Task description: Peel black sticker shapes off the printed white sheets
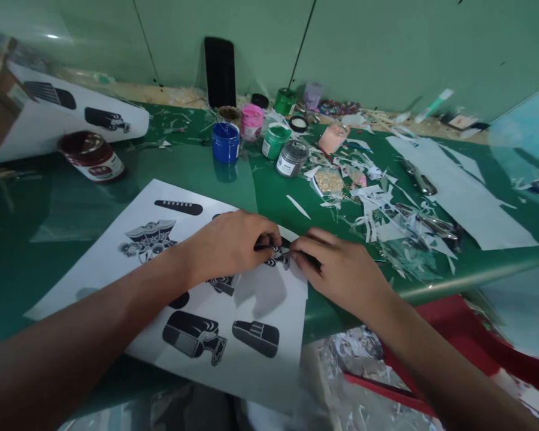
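Observation:
A white sheet (117, 257) printed with black shapes lies on the green table (49, 203). My left hand (227, 245) rests on the sheet with its fingers curled and pinched on a small black printed figure (279, 256) near the sheet's right edge. My right hand (341, 269) meets it from the right, fingers closed in a pinch on a thin dark tool; what it is I cannot make out. Both hands touch the same figure.
Small paint jars stand behind: blue (225, 142), pink (252, 121), green (275, 140), grey (291, 158). A dark red jar (92, 155) sits left beside a rolled printed sheet (72, 114). Paper scraps (386, 209), scissors (420, 179) and a phone (220, 72) lie beyond. A red bin (453, 341) is below the edge.

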Demonstrator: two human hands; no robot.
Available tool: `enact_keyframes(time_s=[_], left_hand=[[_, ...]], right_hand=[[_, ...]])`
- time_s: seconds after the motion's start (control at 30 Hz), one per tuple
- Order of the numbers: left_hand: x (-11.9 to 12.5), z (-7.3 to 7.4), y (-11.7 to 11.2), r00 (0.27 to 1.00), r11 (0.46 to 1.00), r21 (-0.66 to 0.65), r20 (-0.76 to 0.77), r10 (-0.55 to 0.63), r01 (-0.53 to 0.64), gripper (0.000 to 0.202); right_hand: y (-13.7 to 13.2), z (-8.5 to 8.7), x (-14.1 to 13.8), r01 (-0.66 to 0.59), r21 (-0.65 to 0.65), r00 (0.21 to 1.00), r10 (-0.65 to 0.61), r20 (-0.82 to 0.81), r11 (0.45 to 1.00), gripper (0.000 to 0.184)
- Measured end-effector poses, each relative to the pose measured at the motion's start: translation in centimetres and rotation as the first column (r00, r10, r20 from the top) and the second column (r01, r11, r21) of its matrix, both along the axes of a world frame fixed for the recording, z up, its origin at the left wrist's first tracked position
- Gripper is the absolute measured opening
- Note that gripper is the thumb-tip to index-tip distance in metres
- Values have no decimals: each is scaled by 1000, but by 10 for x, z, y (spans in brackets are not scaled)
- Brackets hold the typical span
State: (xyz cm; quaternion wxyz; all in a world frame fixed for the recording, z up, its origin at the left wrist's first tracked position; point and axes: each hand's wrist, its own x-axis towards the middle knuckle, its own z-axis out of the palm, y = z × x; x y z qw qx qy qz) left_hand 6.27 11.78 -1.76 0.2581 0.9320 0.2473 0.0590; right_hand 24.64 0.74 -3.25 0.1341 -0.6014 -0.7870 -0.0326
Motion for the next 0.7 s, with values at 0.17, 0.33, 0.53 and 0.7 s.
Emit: enact_keyframes(time_s=[0.17,0.33,0.53,0.7], left_hand=[[1,2,-2,1000,1000,-6,-20,20,-20,17],[1,2,-2,1000,1000,-7,-11,20,-20,18],[0,0,-1,1000,1000,10,-2,11,-11,18],[1,0,-1,1000,1000,18,-13,19,-19,16]], right_hand=[[0,0,-1,20,17,999,-21,29,1000,21],[1,0,-1,-1,22,999,0,34,1000,22],[1,0,0,-34,53,997,30,75,998,21],[0,4,-1,-66,64,977,52,206,996,24]])
